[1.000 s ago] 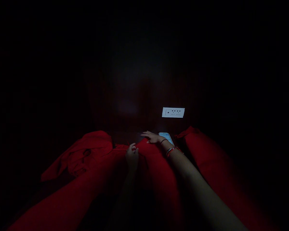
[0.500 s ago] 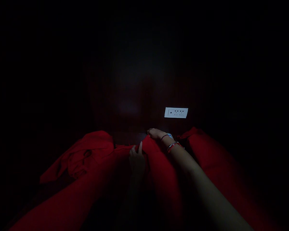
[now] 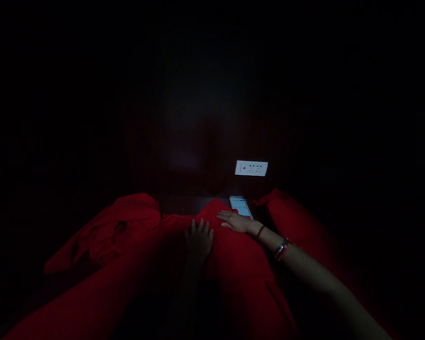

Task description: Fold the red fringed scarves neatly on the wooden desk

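Observation:
Red cloth lies in front of me, its far end coming to a pointed corner. My right hand rests flat on this cloth near the corner, fingers stretched out to the left. Just left of it, my left hand lies with fingers spread on the cloth's left edge, and neither hand grips anything. Beyond my right hand is a phone with a lit screen, partly covered by the hand and cloth. A dark band and bracelets circle my right wrist and forearm.
A crumpled red cloth heap sits to the left, and another length of red fabric runs along the right. On the dark wall behind is a white socket plate. Deep shadow hides the surroundings.
Both hands have let go of the cloth's corner and now lie flat on it. My right hand has come back toward me, uncovering more of the phone. The view has shifted slightly.

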